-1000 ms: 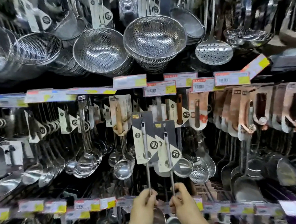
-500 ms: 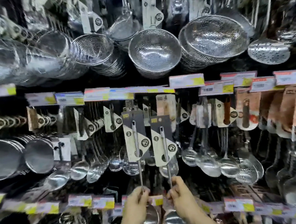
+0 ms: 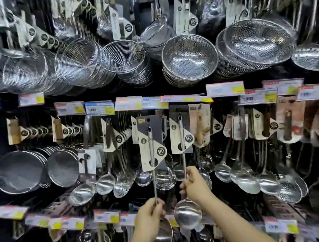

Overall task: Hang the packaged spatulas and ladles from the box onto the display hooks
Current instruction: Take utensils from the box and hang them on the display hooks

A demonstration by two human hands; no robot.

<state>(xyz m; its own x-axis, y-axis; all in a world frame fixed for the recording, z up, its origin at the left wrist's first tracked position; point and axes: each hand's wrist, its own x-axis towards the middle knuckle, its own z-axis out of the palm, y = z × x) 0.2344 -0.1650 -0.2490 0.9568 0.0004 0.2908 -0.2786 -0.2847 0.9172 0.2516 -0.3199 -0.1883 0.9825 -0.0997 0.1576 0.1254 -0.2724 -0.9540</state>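
I hold two packaged steel ladles upright before the display wall. My left hand grips the thin handle of the left ladle, whose grey and cream card reaches the middle hook row. My right hand grips the handle of the right ladle; its card top sits just under the price tags, and its round bowl hangs below my fist. The left ladle's bowl is partly hidden behind my left hand. The box is out of view.
Rows of carded ladles and skimmers hang on hooks left and right of my hands. Wire strainers and perforated colanders hang above. Price tag strips line the hook rows, with another strip at hand height.
The view has shifted left along the display. My right hand has lifted its ladle higher, up towards the price tags, while the left ladle stays lower.
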